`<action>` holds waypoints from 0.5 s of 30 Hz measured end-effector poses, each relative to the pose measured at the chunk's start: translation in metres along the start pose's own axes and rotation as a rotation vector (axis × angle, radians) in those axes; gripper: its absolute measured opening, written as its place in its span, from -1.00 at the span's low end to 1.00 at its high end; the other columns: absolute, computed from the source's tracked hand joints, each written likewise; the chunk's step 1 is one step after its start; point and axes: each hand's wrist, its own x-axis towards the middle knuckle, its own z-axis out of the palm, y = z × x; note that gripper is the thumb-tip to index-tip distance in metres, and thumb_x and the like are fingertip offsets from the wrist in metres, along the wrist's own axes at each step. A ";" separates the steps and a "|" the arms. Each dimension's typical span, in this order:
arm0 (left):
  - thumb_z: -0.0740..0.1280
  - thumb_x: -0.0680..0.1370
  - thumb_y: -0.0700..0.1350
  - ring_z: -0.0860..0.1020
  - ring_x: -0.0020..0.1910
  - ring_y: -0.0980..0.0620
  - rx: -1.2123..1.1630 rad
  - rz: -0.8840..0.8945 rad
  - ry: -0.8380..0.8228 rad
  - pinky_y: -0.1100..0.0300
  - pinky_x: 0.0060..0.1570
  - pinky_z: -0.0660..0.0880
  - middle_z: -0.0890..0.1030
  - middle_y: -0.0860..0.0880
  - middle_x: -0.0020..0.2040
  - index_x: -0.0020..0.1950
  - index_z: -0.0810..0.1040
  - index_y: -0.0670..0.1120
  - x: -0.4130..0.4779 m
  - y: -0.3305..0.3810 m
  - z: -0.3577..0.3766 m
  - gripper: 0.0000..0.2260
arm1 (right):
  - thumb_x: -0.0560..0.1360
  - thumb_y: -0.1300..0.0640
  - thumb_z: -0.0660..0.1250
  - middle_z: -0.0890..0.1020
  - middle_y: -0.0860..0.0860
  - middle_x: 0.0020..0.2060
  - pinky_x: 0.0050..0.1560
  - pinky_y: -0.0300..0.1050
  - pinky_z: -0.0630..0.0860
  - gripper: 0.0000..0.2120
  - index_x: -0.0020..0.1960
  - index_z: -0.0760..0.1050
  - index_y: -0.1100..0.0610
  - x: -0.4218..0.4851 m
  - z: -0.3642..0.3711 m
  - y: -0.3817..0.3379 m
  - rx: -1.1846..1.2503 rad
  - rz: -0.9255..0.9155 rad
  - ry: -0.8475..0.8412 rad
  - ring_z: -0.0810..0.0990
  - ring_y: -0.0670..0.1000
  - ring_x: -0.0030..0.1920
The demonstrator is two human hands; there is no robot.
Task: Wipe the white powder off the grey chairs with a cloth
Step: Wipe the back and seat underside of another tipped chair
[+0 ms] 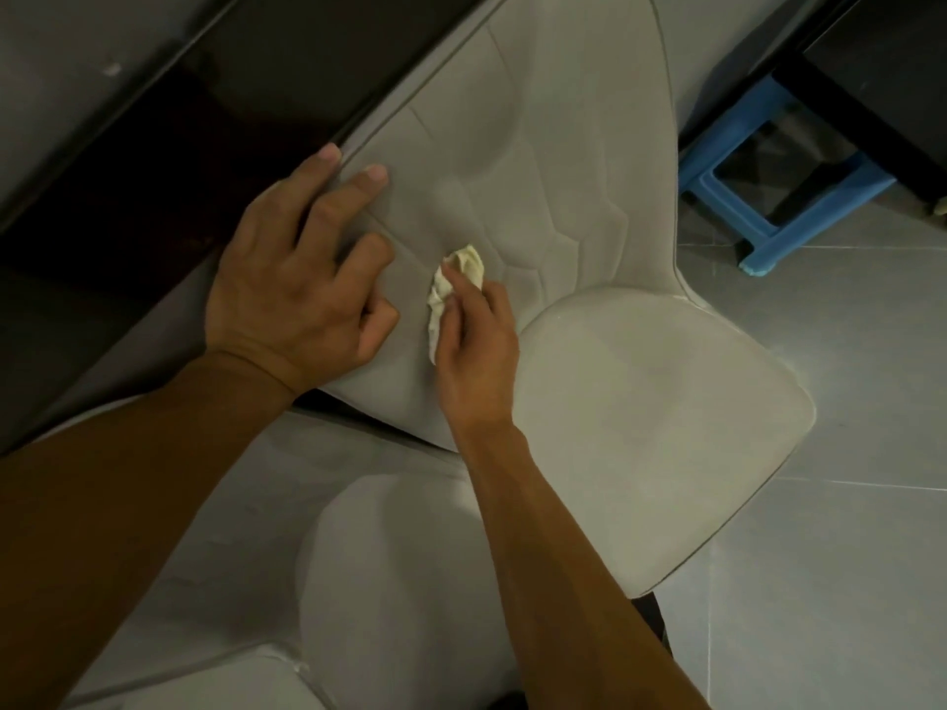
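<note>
Two grey chairs: the first chair (pixel 604 279) fills the middle of the frame, with its quilted backrest (pixel 563 161) reaching toward the upper middle and its seat (pixel 666 427) at centre right. The second chair (pixel 399 581) shows at the bottom middle, partly under the right forearm.
Cloth: a small crumpled cream cloth (pixel 461 269) sits against the lower part of the backrest, just left of frame centre.
Right hand: the right hand (pixel 476 361) has its grip closed round the cloth, with the fingertips pressing it onto the fabric.
Left hand: the left hand (pixel 297 284) lies on the left part of the backrest near its edge. Two fingers are stretched out and the others bent. Its grip holds nothing and seems only to steady the chair.
Step in hand: wiping the backrest of the first chair, by my reading.
Done: the backrest around the cloth reads as even grey with no plain powder patches, so it looks largely cleaned. The dim light makes this uncertain.
Left: the seat looks paler, with a whitish haze and a white line along its rear rim. The second chair also looks pale, but I cannot tell powder from lighting there. I judge that well under half the task is finished.
Surroundings: a blue stool (pixel 799 197) stands at the upper right, on the tiled floor (pixel 845 581) that fills the right side.
</note>
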 end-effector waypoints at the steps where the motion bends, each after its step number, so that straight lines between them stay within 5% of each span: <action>1: 0.28 0.51 -0.13 0.37 0.43 -0.30 -0.005 0.002 -0.001 -0.19 0.24 0.45 0.53 -0.26 0.37 -0.06 0.55 -0.20 0.000 0.000 0.000 -0.85 | 0.60 0.19 0.20 0.51 0.00 0.04 0.07 -0.05 0.55 -0.65 0.34 0.56 0.06 0.001 -0.004 0.008 -0.042 0.045 -0.020 0.57 0.01 -0.01; 4: 0.28 0.50 -0.13 0.36 0.43 -0.30 -0.013 0.006 0.001 -0.19 0.24 0.46 0.53 -0.26 0.37 -0.06 0.55 -0.19 0.000 -0.001 0.000 -0.85 | 0.59 0.17 0.25 0.53 0.01 0.03 0.05 -0.03 0.55 -0.68 0.31 0.59 0.05 0.002 -0.023 0.021 -0.120 0.113 -0.057 0.58 0.01 -0.03; 10: 0.27 0.51 -0.11 0.34 0.44 -0.30 -0.019 0.025 -0.008 -0.20 0.23 0.45 0.46 -0.25 0.40 -0.03 0.54 -0.19 0.000 -0.003 0.001 -0.84 | 0.49 0.19 0.48 0.59 -0.10 0.05 0.03 -0.25 0.53 -0.38 0.47 0.31 0.02 0.003 -0.025 -0.025 0.342 0.277 0.081 0.59 -0.13 0.02; 15: 0.27 0.51 -0.11 0.35 0.44 -0.30 -0.026 0.019 -0.010 -0.20 0.23 0.45 0.46 -0.24 0.40 -0.03 0.54 -0.19 -0.001 -0.003 0.002 -0.84 | 0.42 0.08 0.55 0.68 0.08 -0.01 0.04 -0.01 0.62 -0.65 0.14 0.59 0.16 0.013 -0.024 -0.029 0.554 0.587 0.151 0.66 0.02 -0.04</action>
